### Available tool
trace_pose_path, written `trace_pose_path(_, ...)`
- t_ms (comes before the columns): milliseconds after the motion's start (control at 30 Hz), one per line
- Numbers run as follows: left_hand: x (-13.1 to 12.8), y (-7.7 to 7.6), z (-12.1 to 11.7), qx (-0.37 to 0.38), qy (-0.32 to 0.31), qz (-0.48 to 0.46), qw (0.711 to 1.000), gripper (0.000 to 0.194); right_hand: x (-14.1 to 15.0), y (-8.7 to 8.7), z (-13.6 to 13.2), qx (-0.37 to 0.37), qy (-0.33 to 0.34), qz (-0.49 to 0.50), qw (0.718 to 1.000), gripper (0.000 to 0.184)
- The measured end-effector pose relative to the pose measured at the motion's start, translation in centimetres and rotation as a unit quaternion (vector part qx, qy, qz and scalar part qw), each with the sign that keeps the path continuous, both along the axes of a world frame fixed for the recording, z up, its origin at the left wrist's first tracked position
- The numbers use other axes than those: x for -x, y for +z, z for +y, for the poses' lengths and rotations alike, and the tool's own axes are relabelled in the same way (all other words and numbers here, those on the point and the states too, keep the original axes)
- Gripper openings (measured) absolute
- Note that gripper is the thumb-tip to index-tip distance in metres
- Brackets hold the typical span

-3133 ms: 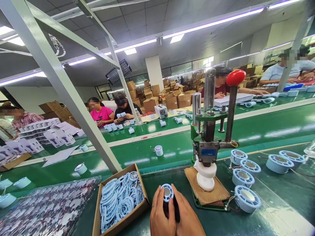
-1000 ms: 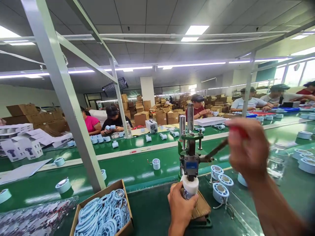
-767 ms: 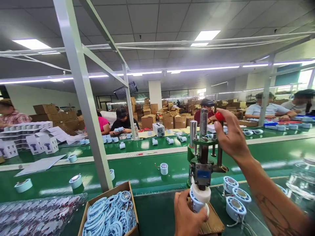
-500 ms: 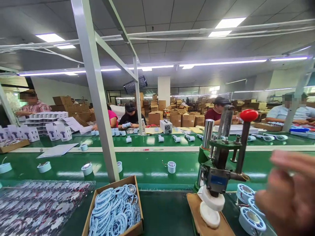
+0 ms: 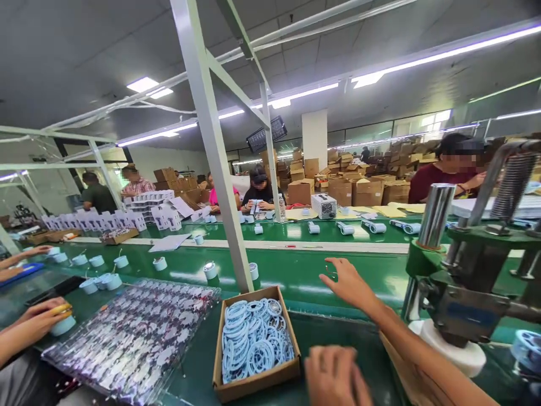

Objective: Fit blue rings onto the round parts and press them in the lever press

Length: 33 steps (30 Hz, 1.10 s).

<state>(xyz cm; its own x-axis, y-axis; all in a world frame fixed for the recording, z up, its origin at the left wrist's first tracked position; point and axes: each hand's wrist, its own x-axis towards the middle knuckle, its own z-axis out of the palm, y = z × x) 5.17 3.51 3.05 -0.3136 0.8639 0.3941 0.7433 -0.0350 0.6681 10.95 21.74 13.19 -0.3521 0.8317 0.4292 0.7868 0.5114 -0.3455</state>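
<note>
My right hand [image 5: 349, 285] reaches from the lower right over the green conveyor belt [image 5: 296, 262], thumb and forefinger spread apart. A thin wire [image 5: 332, 269] shows between these fingers; whatever lies behind the palm is hidden. Lower down, my left hand [image 5: 333, 375] is smeared by motion, just right of a cardboard box [image 5: 256, 388] full of light-blue rings [image 5: 257, 338]; its fingertips are unclear. To the right stands a green hand press [image 5: 469, 304] with a white round pad [image 5: 454, 344] under its ram. A light-blue round housing [image 5: 528, 349] sits at the right edge.
A grey post [image 5: 220, 163] rises behind the box. At left lies a plastic-covered sheet of metallic parts [image 5: 139, 332]. A co-worker's hands [image 5: 42, 321] hold a light-blue housing there. More housings [image 5: 210, 270] stand along the belt; people sit across it.
The view has turned left, so the scene sits further right. My right hand has gone from beside the housings right of the press to over the belt. My left hand has come into view.
</note>
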Motion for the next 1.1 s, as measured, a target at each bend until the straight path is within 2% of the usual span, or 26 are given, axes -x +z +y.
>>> trace_pose_path(67,6.9,3.3,-0.8,0.014,0.078,0.080,0.994,0.046,1.4,-2.0,2.0,0.031,-0.075,0.020,0.997,0.053)
trace_pose_path(133,12.0,5.6,-0.5,0.094,0.105,0.168,0.976,0.050,2.4,-3.6,3.5,0.051,-0.145,0.033,0.988,0.058)
trace_pose_path(200,14.9,6.3,0.6,0.142,0.109,0.212,0.961,0.046,2.8,-5.1,4.4,0.065,-0.196,0.039,0.978,0.060)
trace_pose_path(267,16.4,5.4,1.8,0.167,0.113,0.230,0.952,0.044,2.5,-6.5,4.9,0.080,-0.233,0.041,0.968,0.060)
trace_pose_path(367,17.1,3.4,3.3,0.197,0.129,0.247,0.940,0.046,1.5,-8.2,5.3,0.106,-0.258,0.044,0.959,0.054)
trace_pose_path(433,17.2,2.7,3.9,0.208,0.138,0.256,0.934,0.047,0.8,-8.7,5.4,0.114,-0.259,0.050,0.958,0.046)
trace_pose_path(533,17.3,2.7,4.3,0.206,0.148,0.269,0.929,0.042,0.5,-8.6,5.1,0.108,-0.250,0.059,0.960,0.033)
trace_pose_path(667,17.2,2.8,4.4,0.188,0.144,0.274,0.932,0.036,1.4,-7.4,3.2,0.093,-0.211,0.080,0.970,0.030)
trace_pose_path(767,17.5,2.5,4.2,0.120,0.120,0.232,0.958,0.035,2.0,-6.9,-0.1,0.083,-0.156,0.106,0.978,0.035)
trace_pose_path(833,18.0,2.5,3.9,0.077,0.095,0.200,0.972,0.035,1.7,-7.2,-3.1,0.083,-0.117,0.124,0.982,0.044)
trace_pose_path(967,18.3,2.8,3.3,0.028,0.084,0.148,0.985,0.042,-0.7,-9.2,-9.8,0.101,-0.044,0.158,0.981,0.059)
trace_pose_path(1033,17.1,2.5,2.7,-0.011,0.064,0.041,0.997,0.047,-2.1,-10.6,-12.6,0.123,-0.007,0.179,0.976,0.064)
trace_pose_path(1100,14.6,1.8,1.9,-0.039,-0.007,-0.126,0.991,0.057,-3.2,-11.7,-14.7,0.156,0.021,0.188,0.970,0.072)
